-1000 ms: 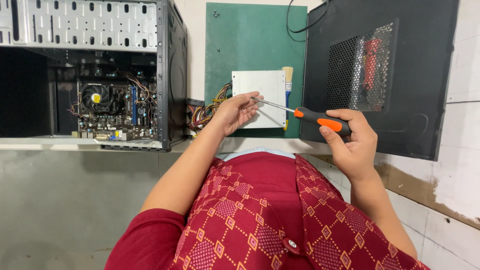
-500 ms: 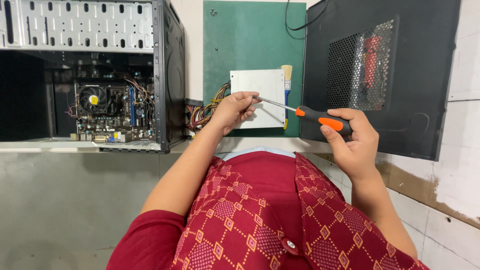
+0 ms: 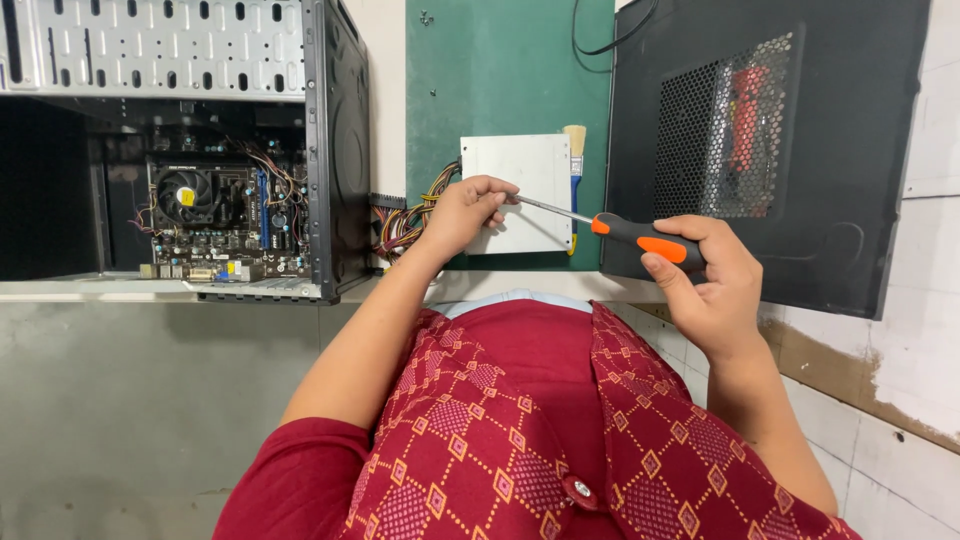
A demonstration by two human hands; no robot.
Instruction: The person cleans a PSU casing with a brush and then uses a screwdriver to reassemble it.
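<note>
At the far left of the surface (image 3: 120,290), we list an open computer case (image 3: 180,150), black-framed with a perforated metal bay above, side panel off. Inside it we see a circuit board carrying a round cooling fan (image 3: 185,193) with a yellow centre, amid thin loose wires.

Next, a bundle of coloured cables (image 3: 405,222) runs from the case's edge toward a silver box-shaped power unit (image 3: 535,170), which lies on a green mat (image 3: 500,80).

Our left hand (image 3: 462,210): grip pinched around the tip of the screwdriver shaft, just in front of the power unit's left edge; whether a screw sits between the fingertips we cannot tell.

Screwdriver (image 3: 610,228): thin steel shaft, black and orange handle, held level between both hands, in front of the power unit's lower half.

Paintbrush (image 3: 574,165): pale bristles, blue handle, lying on the mat just beside the power unit's right side.

Our right hand (image 3: 705,280): grip clenched around the screwdriver handle, thumb on top.

Far right, a black side panel (image 3: 830,200) with a mesh vent leans upright against the tiled wall; a black cord (image 3: 600,35) loops above it.

Risk, as we judge it: the tip could slip from the pinch and jab the left fingertips, or scratch the power unit, should the right hand push or twist too hard. Anything small held there could drop into our lap and be lost.
</note>
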